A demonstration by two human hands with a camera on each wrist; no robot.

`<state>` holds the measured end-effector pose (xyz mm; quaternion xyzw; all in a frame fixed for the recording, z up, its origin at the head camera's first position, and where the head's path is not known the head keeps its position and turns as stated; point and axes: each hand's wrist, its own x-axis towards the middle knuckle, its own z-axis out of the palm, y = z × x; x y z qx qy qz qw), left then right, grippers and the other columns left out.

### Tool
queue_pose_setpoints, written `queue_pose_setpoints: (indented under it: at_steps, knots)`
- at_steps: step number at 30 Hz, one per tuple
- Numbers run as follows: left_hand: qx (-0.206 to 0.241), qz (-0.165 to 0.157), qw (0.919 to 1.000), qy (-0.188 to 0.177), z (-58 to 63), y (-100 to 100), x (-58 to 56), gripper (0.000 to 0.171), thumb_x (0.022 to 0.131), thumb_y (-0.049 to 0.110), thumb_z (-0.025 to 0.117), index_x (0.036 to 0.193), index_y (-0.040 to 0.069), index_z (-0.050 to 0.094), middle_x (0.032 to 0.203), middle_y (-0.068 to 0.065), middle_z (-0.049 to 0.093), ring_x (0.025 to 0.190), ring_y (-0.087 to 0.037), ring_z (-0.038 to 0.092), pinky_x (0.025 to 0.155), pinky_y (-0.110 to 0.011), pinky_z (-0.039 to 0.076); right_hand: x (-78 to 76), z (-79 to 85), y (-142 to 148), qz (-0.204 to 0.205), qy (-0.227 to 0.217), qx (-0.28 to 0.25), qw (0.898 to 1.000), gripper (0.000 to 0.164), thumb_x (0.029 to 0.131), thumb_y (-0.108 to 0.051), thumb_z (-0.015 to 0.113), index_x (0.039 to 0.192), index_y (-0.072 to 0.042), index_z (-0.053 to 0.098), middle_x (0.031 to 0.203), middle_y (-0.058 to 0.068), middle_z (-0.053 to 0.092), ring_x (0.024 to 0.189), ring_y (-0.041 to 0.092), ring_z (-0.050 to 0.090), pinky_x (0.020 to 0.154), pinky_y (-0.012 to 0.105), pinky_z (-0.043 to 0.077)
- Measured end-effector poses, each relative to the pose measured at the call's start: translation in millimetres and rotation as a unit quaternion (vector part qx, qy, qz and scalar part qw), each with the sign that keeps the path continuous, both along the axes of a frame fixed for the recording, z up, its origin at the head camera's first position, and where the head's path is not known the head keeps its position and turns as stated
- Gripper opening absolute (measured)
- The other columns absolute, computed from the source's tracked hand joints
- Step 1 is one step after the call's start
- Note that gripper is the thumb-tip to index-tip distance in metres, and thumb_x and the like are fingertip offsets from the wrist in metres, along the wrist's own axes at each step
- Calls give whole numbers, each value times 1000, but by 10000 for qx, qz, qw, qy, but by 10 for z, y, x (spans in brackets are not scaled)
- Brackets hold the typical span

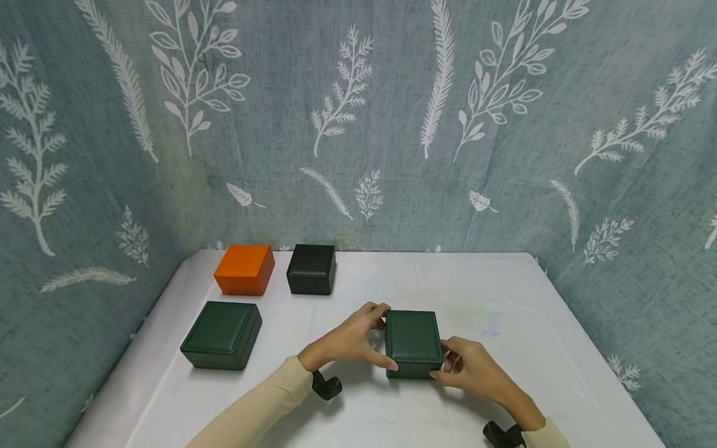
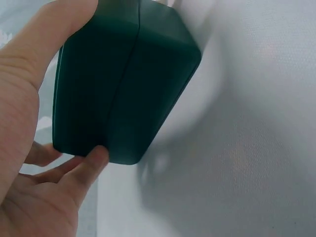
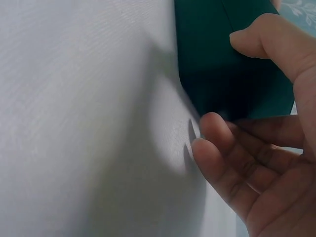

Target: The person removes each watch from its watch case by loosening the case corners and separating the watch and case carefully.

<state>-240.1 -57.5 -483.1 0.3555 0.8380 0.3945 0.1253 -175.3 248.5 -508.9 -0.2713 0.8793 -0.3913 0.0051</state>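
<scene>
A green box [image 1: 414, 336] with a padded lid sits on the white table, its lid closed, between both hands. My left hand [image 1: 358, 336] grips its left side, thumb at the front left corner and fingers at the back left corner. From the right, my right hand [image 1: 473, 367] holds the same box, its thumb on the front face near the corner and fingers by the right side. In the left wrist view the box's dark green side [image 2: 123, 84] shows a seam between lid and base. The right wrist view has the thumb pressed on the box [image 3: 207, 54].
On the left of the white table [image 1: 482, 286] lies a second, larger-looking green box [image 1: 221, 336]. Behind it are an orange box [image 1: 244, 269] and a black box [image 1: 311, 269] side by side. Leaf-patterned cloth [image 1: 280, 124] walls the back and sides.
</scene>
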Motion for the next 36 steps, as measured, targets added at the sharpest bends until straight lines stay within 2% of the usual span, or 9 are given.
queue_pose_setpoints:
  at_steps: [5, 8, 11, 14, 16, 19, 22, 29, 36]
  knots:
    - [76, 12, 10000, -29, -13, 0, -3, 109, 73, 45, 94, 157, 6, 36, 142, -10, 44, 120, -21, 58, 101, -32, 51, 4, 23, 29, 34, -138, -32, 9999, 53, 88, -30, 84, 125, 4, 67, 89, -1, 65, 74, 6, 62, 61, 27, 55]
    - [67, 57, 9999, -119, -52, -17, 19, 115, 72, 43, 95, 161, 6, 31, 143, -8, 43, 116, -19, 58, 95, -30, 53, 0, 36, 74, 33, -299, -20, 9995, 65, 88, -35, 84, 133, 6, 62, 94, 2, 65, 79, 8, 63, 64, 28, 56]
    - [-3, 88, 9998, -169, -108, -39, 46, 122, 72, 42, 95, 163, 5, 24, 146, -7, 42, 110, -16, 59, 90, -29, 53, -11, 47, 121, -80, -348, -56, 9993, 81, 85, -40, 85, 148, -1, 51, 112, 4, 64, 89, 14, 64, 71, 29, 57]
    - [-105, 80, 9998, -115, -157, -55, 62, 124, 71, 43, 96, 163, 4, 22, 146, -7, 43, 109, -15, 58, 88, -26, 52, -40, 51, 154, -126, -240, -214, 9994, 94, 83, -41, 86, 159, -13, 39, 135, 8, 58, 104, 22, 64, 80, 32, 58]
    - [-120, 74, 9999, -44, -184, -56, 65, 123, 70, 43, 96, 162, 4, 24, 145, -6, 45, 110, -15, 57, 87, -25, 51, -66, 51, 166, -60, -151, -359, 9992, 98, 83, -38, 87, 162, -20, 33, 147, 10, 51, 115, 28, 62, 87, 35, 57]
    - [-112, 53, 9999, 40, -210, -48, 68, 121, 70, 43, 96, 162, 7, 26, 144, -4, 46, 112, -16, 56, 87, -25, 49, -107, 54, 178, 107, -78, -495, 9987, 101, 83, -35, 88, 163, -26, 28, 156, 10, 42, 126, 32, 57, 94, 39, 56]
    - [-61, 59, 10000, 44, -236, -31, 73, 120, 70, 43, 96, 162, 9, 27, 143, -4, 47, 114, -16, 55, 90, -27, 49, -142, 62, 181, 243, -96, -499, 9984, 101, 82, -33, 88, 163, -27, 29, 159, 8, 39, 130, 32, 54, 96, 42, 55]
    - [-31, 216, 9998, 0, -314, 0, 93, 121, 70, 46, 96, 162, 8, 28, 145, -4, 45, 116, -13, 52, 93, -27, 50, -196, 83, 162, 386, -239, -348, 9984, 99, 81, -35, 89, 162, -18, 34, 160, 8, 39, 131, 29, 52, 97, 40, 54]
    - [-85, 275, 9996, -47, -314, 12, 96, 126, 69, 45, 97, 163, 4, 23, 144, -4, 45, 114, -12, 52, 95, -28, 48, -241, 94, 138, 514, -389, -397, 9971, 103, 79, -36, 90, 162, -27, 31, 163, 6, 33, 139, 29, 45, 99, 45, 53]
